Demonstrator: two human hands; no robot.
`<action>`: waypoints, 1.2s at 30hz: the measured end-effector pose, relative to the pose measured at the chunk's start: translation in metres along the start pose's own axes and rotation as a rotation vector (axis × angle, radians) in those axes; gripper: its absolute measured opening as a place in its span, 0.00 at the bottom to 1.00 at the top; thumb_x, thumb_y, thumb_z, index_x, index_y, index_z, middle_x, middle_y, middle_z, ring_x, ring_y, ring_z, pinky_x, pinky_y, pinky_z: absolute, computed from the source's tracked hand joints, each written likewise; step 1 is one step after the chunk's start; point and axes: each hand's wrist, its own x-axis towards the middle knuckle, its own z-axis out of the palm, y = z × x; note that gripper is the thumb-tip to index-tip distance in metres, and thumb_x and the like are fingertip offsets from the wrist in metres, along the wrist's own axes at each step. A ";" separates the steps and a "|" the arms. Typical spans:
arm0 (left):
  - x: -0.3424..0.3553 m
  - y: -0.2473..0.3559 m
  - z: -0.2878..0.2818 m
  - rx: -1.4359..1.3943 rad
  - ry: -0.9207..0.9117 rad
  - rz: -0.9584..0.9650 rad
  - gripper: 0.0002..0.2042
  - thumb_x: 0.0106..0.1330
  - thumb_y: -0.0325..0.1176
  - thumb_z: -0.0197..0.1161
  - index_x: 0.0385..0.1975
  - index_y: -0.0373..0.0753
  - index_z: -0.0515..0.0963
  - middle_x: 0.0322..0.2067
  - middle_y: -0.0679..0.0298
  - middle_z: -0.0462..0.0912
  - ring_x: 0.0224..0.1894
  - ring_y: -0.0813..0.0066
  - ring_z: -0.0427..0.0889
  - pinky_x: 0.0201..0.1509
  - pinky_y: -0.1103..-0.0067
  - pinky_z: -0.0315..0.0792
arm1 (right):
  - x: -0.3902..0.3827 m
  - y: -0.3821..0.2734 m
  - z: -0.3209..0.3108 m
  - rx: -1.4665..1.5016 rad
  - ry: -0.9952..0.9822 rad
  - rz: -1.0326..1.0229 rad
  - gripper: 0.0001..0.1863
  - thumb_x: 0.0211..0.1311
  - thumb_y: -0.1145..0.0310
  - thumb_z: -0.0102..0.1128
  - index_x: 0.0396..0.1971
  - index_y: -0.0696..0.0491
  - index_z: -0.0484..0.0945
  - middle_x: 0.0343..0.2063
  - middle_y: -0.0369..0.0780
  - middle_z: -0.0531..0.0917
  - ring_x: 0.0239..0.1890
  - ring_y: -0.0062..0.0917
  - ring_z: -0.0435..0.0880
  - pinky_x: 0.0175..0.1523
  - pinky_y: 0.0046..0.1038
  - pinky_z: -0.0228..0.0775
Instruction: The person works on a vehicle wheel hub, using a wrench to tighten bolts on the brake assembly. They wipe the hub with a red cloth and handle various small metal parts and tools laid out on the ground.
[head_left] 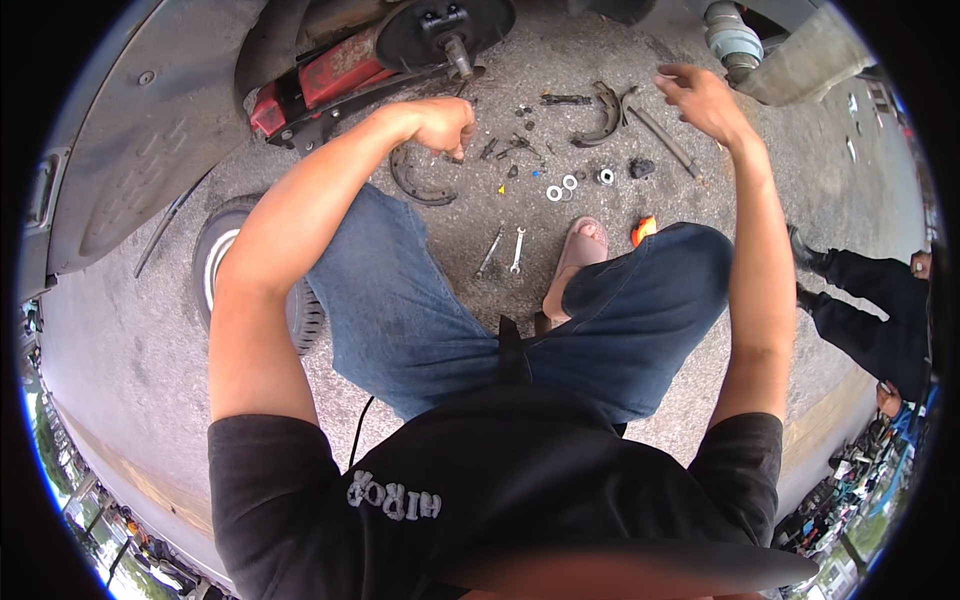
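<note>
My left hand (443,127) is closed, hanging just below the stub axle (458,57) of a round black backing plate (400,40). Whatever its curled fingers may hold is hidden. Beneath that hand lies a curved brake shoe (420,188). My right hand (697,100) is raised over the ground with fingers stretched out and nothing in them. A long metal bar (664,141) lies below and beside it. To its left rests another brake shoe (606,118). Small dark brake parts (518,147) are scattered between the hands, near two washers (554,193) and a round metal part (605,177).
Two wrenches (518,250) lie between my knees, and an orange object (644,230) by my right knee. A red jack (340,72) stands under the vehicle (130,130). A wheel (210,250) lies at left. Another person (865,310) stands at right.
</note>
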 end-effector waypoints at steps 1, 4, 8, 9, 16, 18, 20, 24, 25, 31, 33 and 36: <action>-0.003 -0.001 -0.001 0.022 0.010 0.040 0.11 0.57 0.32 0.75 0.34 0.34 0.84 0.29 0.54 0.86 0.35 0.65 0.85 0.37 0.69 0.75 | 0.004 -0.016 0.008 -0.019 -0.033 -0.081 0.27 0.70 0.52 0.58 0.58 0.59 0.78 0.49 0.52 0.85 0.52 0.39 0.85 0.60 0.33 0.74; -0.015 -0.003 0.000 0.049 0.013 0.043 0.12 0.60 0.36 0.74 0.31 0.32 0.83 0.26 0.54 0.84 0.32 0.67 0.85 0.34 0.69 0.74 | 0.002 -0.036 0.058 -0.064 -0.153 -0.082 0.27 0.69 0.52 0.59 0.58 0.58 0.78 0.50 0.53 0.84 0.54 0.43 0.83 0.62 0.36 0.72; -0.018 -0.008 0.007 -0.064 -0.042 -0.116 0.18 0.67 0.44 0.69 0.33 0.30 0.81 0.25 0.56 0.82 0.29 0.70 0.84 0.31 0.71 0.75 | 0.004 -0.024 0.074 -0.483 -0.529 -0.136 0.26 0.67 0.55 0.62 0.56 0.59 0.79 0.49 0.54 0.84 0.55 0.46 0.82 0.62 0.39 0.72; -0.018 -0.012 0.009 -0.085 -0.039 -0.126 0.18 0.67 0.44 0.69 0.35 0.30 0.81 0.26 0.57 0.83 0.29 0.71 0.84 0.31 0.71 0.76 | 0.007 -0.021 0.072 -0.375 -0.408 -0.146 0.25 0.67 0.56 0.62 0.56 0.59 0.79 0.48 0.53 0.84 0.54 0.45 0.82 0.60 0.39 0.73; -0.009 -0.032 0.014 -0.175 -0.068 -0.192 0.18 0.68 0.43 0.67 0.40 0.30 0.81 0.31 0.59 0.83 0.33 0.72 0.83 0.32 0.75 0.79 | 0.010 0.001 0.050 -0.253 -0.023 -0.239 0.24 0.65 0.56 0.64 0.52 0.60 0.80 0.43 0.52 0.87 0.48 0.44 0.85 0.55 0.39 0.76; -0.004 -0.032 0.016 -0.207 -0.075 -0.211 0.18 0.69 0.42 0.67 0.40 0.29 0.81 0.31 0.58 0.83 0.33 0.72 0.83 0.32 0.75 0.80 | 0.005 0.011 0.047 -0.266 -0.105 -0.229 0.24 0.66 0.56 0.64 0.51 0.61 0.80 0.42 0.52 0.87 0.48 0.44 0.86 0.54 0.38 0.76; 0.000 -0.032 0.016 -0.220 -0.063 -0.209 0.18 0.70 0.42 0.66 0.40 0.29 0.80 0.31 0.58 0.83 0.33 0.73 0.82 0.32 0.75 0.79 | 0.002 0.020 0.043 -0.252 -0.156 -0.207 0.24 0.66 0.56 0.64 0.51 0.61 0.81 0.42 0.52 0.87 0.47 0.43 0.86 0.54 0.37 0.76; 0.006 -0.032 0.016 -0.230 -0.061 -0.193 0.22 0.67 0.47 0.68 0.43 0.28 0.81 0.31 0.55 0.85 0.31 0.69 0.85 0.33 0.73 0.79 | 0.003 0.039 0.030 -0.130 -0.165 -0.150 0.25 0.66 0.55 0.64 0.52 0.61 0.81 0.43 0.52 0.87 0.47 0.42 0.86 0.54 0.37 0.77; 0.008 -0.032 0.015 -0.218 -0.061 -0.189 0.22 0.67 0.47 0.68 0.42 0.28 0.81 0.30 0.55 0.85 0.31 0.69 0.85 0.33 0.73 0.79 | 0.003 0.044 0.028 -0.095 -0.150 -0.145 0.25 0.66 0.55 0.64 0.52 0.61 0.80 0.43 0.52 0.87 0.47 0.42 0.86 0.54 0.36 0.77; 0.016 -0.029 0.015 -0.203 -0.068 -0.205 0.21 0.68 0.46 0.67 0.41 0.29 0.81 0.29 0.57 0.84 0.31 0.71 0.83 0.33 0.74 0.78 | 0.000 0.065 0.023 -0.012 -0.175 -0.112 0.25 0.68 0.56 0.62 0.52 0.63 0.80 0.43 0.51 0.87 0.44 0.37 0.87 0.52 0.34 0.78; 0.016 -0.029 0.016 -0.206 -0.069 -0.205 0.18 0.70 0.43 0.66 0.39 0.30 0.80 0.28 0.59 0.82 0.30 0.73 0.82 0.31 0.76 0.77 | 0.001 0.067 0.023 0.001 -0.191 -0.112 0.25 0.69 0.56 0.62 0.53 0.63 0.80 0.42 0.50 0.87 0.42 0.35 0.88 0.51 0.34 0.78; 0.015 -0.030 0.016 -0.242 -0.078 -0.191 0.17 0.70 0.42 0.66 0.39 0.30 0.80 0.28 0.59 0.82 0.30 0.74 0.81 0.30 0.76 0.77 | 0.004 0.067 0.026 0.016 -0.186 -0.122 0.24 0.69 0.56 0.62 0.53 0.62 0.80 0.41 0.50 0.87 0.40 0.33 0.88 0.49 0.33 0.79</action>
